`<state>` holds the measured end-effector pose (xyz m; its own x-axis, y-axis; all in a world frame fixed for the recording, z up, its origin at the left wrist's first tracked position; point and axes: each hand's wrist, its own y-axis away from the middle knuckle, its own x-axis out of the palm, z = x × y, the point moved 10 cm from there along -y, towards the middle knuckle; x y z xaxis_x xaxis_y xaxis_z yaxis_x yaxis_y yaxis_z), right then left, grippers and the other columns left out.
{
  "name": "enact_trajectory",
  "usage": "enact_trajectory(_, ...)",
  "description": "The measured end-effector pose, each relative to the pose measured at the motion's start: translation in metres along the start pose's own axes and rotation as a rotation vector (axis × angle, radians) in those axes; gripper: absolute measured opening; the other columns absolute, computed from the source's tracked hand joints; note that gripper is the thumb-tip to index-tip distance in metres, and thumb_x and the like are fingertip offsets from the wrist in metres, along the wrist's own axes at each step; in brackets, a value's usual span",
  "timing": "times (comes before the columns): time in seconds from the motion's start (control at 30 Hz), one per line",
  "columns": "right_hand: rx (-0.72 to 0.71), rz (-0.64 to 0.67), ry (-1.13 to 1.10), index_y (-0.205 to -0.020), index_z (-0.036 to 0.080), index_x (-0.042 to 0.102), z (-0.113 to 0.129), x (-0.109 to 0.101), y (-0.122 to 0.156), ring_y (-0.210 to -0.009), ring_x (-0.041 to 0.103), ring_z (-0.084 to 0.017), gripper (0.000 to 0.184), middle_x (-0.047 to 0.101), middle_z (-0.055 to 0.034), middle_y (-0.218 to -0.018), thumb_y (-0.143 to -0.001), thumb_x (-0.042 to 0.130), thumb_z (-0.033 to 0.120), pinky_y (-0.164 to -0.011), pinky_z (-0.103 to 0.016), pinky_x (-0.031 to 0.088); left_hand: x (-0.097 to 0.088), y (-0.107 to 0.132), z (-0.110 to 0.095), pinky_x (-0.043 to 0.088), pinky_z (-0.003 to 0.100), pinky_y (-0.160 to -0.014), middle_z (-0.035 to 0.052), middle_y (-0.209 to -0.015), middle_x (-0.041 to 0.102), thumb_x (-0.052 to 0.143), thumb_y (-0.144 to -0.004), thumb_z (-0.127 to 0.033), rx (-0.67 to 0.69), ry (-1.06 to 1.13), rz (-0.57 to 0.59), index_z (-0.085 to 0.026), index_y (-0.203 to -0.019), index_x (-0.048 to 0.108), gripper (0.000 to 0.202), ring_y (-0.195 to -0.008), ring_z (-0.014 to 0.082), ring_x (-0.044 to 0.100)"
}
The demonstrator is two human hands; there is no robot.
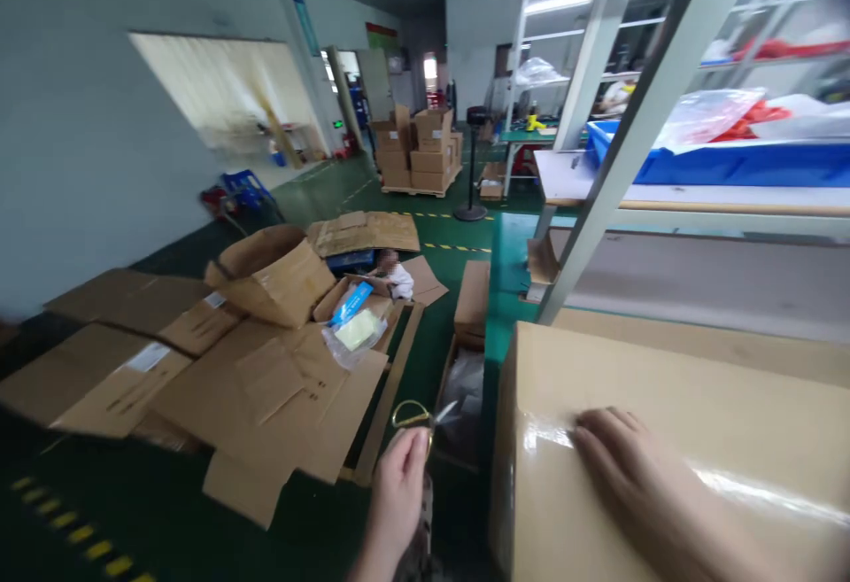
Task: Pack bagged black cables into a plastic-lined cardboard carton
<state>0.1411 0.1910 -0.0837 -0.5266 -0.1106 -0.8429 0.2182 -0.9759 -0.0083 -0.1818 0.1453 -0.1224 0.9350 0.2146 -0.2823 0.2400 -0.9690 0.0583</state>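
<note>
My right hand (634, 467) lies flat, fingers stretched out, on the top of a sealed cardboard box (697, 396) at the lower right; clear tape runs along the box's top under the fingers. My left hand (400, 485) is closed on a pair of scissors (420, 416) with yellow handles, held low just left of the box, blades pointing right.
Flattened and open cardboard boxes (266, 360) cover the green floor on the left. An open carton (465, 387) stands beside the sealed box. A workbench with blue bins (730, 161) and slanted metal posts (637, 121) is at the right. Stacked cartons on a pallet (418, 152) stand far back.
</note>
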Motion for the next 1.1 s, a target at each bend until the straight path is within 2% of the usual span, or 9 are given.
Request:
enact_trajectory(0.07, 0.120, -0.044, 0.020, -0.085, 0.024, 0.061, 0.000, 0.001, -0.009, -0.083, 0.063, -0.025, 0.043, 0.066, -0.0063, -0.086, -0.100, 0.035, 0.055, -0.072, -0.040, 0.051, 0.015, -0.030, -0.019, 0.046, 0.029, -0.074, 0.0054, -0.082, 0.063, 0.047, -0.098, -0.044, 0.148, -0.093, 0.163, -0.019, -0.086, 0.069, 0.035, -0.079, 0.0195, 0.059)
enact_trajectory(0.17, 0.246, -0.147, 0.099, -0.067, 0.023, 0.052, 0.003, -0.001, -0.014, -0.074, 0.060, -0.025, 0.050, 0.061, -0.0063, -0.070, -0.101, 0.032, 0.052, -0.067, -0.037, 0.045, 0.036, -0.063, -0.047, 0.045, 0.030, -0.072, 0.0056, -0.081, 0.064, 0.049, -0.098, -0.038, 0.372, -0.218, 0.356, -0.020, -0.086, 0.070, 0.030, -0.079, 0.0199, 0.060)
enact_trajectory(0.27, 0.332, -0.209, 0.180, -0.064, 0.023, 0.049, 0.009, -0.002, -0.013, -0.076, 0.059, -0.026, 0.049, 0.060, -0.0082, -0.071, -0.100, 0.032, 0.050, -0.070, -0.038, 0.042, 0.058, -0.082, -0.072, 0.045, 0.031, -0.076, 0.0053, -0.081, 0.066, 0.050, -0.098, -0.035, 0.583, -0.284, 0.538, -0.020, -0.086, 0.070, 0.028, -0.083, 0.0203, 0.060)
enact_trajectory(0.37, 0.381, -0.219, 0.228, -0.067, 0.022, 0.052, 0.018, -0.005, -0.015, -0.077, 0.058, -0.027, 0.044, 0.061, -0.0098, -0.074, -0.099, 0.035, 0.048, -0.071, -0.039, 0.041, 0.076, -0.095, -0.084, 0.046, 0.032, -0.079, 0.0048, -0.084, 0.069, 0.052, -0.098, -0.034, 0.663, -0.259, 0.660, -0.020, -0.087, 0.071, 0.026, -0.087, 0.0204, 0.061)
enact_trajectory(0.53, 0.405, -0.145, 0.189, -0.064, 0.022, 0.054, 0.026, -0.006, -0.023, -0.063, 0.058, -0.019, 0.048, 0.060, -0.0051, -0.067, -0.101, 0.033, 0.044, -0.063, -0.033, 0.040, 0.093, -0.101, -0.089, 0.046, 0.031, -0.075, 0.0045, -0.081, 0.068, 0.053, -0.098, -0.033, 0.718, -0.253, 0.742, -0.020, -0.085, 0.071, 0.025, -0.083, 0.0200, 0.062)
enact_trajectory(0.67, 0.376, -0.108, 0.161, -0.060, 0.021, 0.060, 0.036, -0.003, -0.023, -0.074, 0.060, -0.021, 0.055, 0.061, -0.0057, -0.073, -0.101, 0.034, 0.046, -0.072, -0.033, 0.043, 0.102, -0.100, -0.096, 0.045, 0.031, -0.074, 0.0045, -0.082, 0.069, 0.055, -0.097, -0.033, 0.793, -0.287, 0.802, -0.021, -0.083, 0.072, 0.025, -0.084, 0.0206, 0.061)
enact_trajectory(0.9, 0.355, -0.180, 0.121, -0.059, 0.021, 0.058, 0.043, -0.001, -0.019, -0.074, 0.058, -0.021, 0.056, 0.055, -0.0049, -0.072, -0.102, 0.030, 0.043, -0.074, -0.035, 0.045, 0.121, -0.098, -0.116, 0.039, 0.032, -0.067, 0.0039, -0.078, 0.071, 0.057, -0.095, -0.032, 1.026, -0.385, 0.926, -0.022, -0.079, 0.073, 0.024, -0.075, 0.0192, 0.061)
enact_trajectory(1.1, 0.341, -0.219, 0.104, -0.059, 0.020, 0.058, 0.043, -0.003, -0.017, -0.071, 0.057, -0.019, 0.054, 0.054, -0.0041, -0.072, -0.101, 0.032, 0.041, -0.071, -0.033, 0.043, 0.131, -0.095, -0.122, 0.031, 0.032, -0.059, 0.0046, -0.067, 0.066, 0.051, -0.097, -0.041, 1.167, -0.446, 0.961, -0.021, -0.066, 0.070, 0.041, -0.067, 0.0182, 0.056)
